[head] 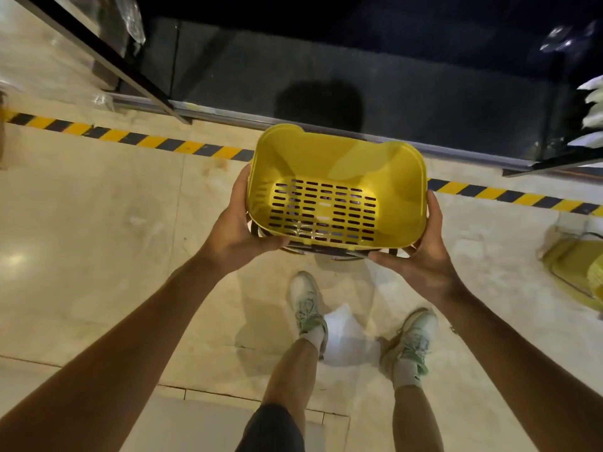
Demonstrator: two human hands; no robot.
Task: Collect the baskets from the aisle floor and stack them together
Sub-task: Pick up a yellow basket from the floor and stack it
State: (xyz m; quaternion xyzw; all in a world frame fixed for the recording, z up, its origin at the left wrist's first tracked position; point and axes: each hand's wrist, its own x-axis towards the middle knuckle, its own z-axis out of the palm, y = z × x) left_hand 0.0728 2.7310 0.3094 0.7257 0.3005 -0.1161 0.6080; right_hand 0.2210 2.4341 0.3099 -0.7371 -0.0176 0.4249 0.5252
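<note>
From the head view, I have the yellow basket (336,187) up off the floor in the middle of the frame, one hand on each side so it rides level and its open mouth faces up at me. My left hand (239,223) cups the left wall, thumb up along the side and fingers curled under the near bottom corner; my right hand (421,252) mirrors it on the right wall, fingers hooked beneath the base. I hold it from below rather than by the rim because the base carries the weight, and that leaves the mouth free to take or drop into another basket. Something dark shows just under the slotted bottom (a folded handle or a second basket nested below; I cannot tell which).

A second basket (577,272) lies at the right edge of the frame on the pale floor (98,239), well apart from the one I hold, blurred and partly cut off. I judge that one is next to fetch.

My shoes (308,305) stand below the basket, near the striped tape (156,141) that runs across the frame before the dark cabinet (424,93).
</note>
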